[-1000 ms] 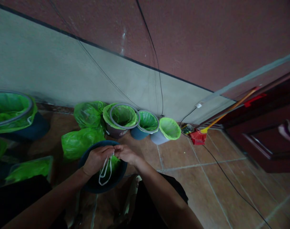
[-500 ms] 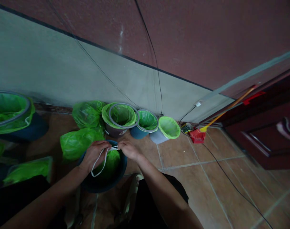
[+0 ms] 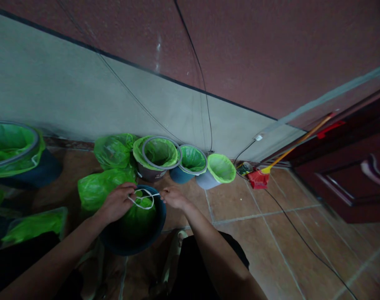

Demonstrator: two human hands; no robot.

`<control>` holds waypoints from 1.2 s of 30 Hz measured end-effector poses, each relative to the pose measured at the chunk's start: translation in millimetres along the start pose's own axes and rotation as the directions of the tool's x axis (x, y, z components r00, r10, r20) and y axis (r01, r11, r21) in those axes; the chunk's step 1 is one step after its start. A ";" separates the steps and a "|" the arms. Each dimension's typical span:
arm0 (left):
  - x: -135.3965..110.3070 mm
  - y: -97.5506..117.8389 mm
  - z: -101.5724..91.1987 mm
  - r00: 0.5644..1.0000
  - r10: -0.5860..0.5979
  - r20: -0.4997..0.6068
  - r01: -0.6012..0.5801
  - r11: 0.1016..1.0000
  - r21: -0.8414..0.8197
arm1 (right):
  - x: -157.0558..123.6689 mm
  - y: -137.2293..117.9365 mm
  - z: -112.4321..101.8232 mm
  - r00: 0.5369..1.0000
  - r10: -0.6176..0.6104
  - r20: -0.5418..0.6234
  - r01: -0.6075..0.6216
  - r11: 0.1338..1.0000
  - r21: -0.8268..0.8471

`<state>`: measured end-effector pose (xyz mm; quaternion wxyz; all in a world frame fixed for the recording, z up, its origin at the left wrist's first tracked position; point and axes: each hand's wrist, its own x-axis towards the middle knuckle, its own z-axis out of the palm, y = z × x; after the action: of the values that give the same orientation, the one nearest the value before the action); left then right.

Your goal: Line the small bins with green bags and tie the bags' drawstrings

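Note:
A dark blue bin (image 3: pixel 155 229) stands on the floor just in front of me, with a green plastic bag (image 3: pixel 136 214) inside it. White drawstrings (image 3: pixel 142 199) run from the bag's mouth. My left hand (image 3: pixel 116 203) is closed on the strings at the bin's left rim. At the right rim, my right hand (image 3: pixel 174 197) pinches the other end. The strings stretch between my two hands, with a loop hanging in the middle.
Three bins lined with green bags (image 3: pixel 158 154) (image 3: pixel 192 160) (image 3: pixel 219 170) stand in a row along the wall. Tied green bags (image 3: pixel 99 187) lie left of them. A large lined bin (image 3: pixel 15 152) is at far left. A red dustpan with a broom (image 3: pixel 260 177) and a black cable (image 3: pixel 302 241) lie right.
My hands have moved apart, pulling the white strings taut across the bin's top. The hanging loop has shortened and risen.

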<state>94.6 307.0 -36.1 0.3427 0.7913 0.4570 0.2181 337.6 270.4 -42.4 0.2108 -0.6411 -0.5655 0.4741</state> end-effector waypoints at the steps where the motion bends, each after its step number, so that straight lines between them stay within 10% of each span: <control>1: 0.9 3.5 0.7 0.999 -0.043 0.020 0.045 0.994 -0.099 | -1.0 -2.4 1.0 1.000 0.030 -0.007 -0.030 0.999 0.022; 9: -4.4 35.8 9.6 0.900 -0.368 0.233 0.429 0.658 -0.619 | -10.9 -22.7 5.3 0.996 0.013 0.091 -0.034 0.971 0.236; 17: -3.1 31.1 12.0 0.932 -0.127 0.339 0.313 0.754 -0.578 | -17.6 -41.3 12.0 0.963 -0.245 0.111 0.222 0.957 0.188; 24: -8.7 33.7 21.3 0.948 -0.104 0.301 0.237 0.861 -0.450 | -17.5 -55.2 31.2 0.998 0.009 -0.057 0.021 0.868 0.496; 31: -9.7 27.6 23.1 0.961 -0.077 0.265 0.186 0.891 -0.415 | -16.7 -44.4 30.5 0.984 0.031 0.175 -0.102 0.904 0.416; 36: -7.9 23.9 26.3 0.962 -0.176 0.209 0.255 0.853 -0.455 | -15.3 -33.6 33.6 0.990 0.029 0.138 -0.068 0.954 0.292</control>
<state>121.8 282.8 -36.3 0.5850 0.6407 0.4460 0.2200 292.9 256.5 -25.1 0.2548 -0.5834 -0.4848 0.5998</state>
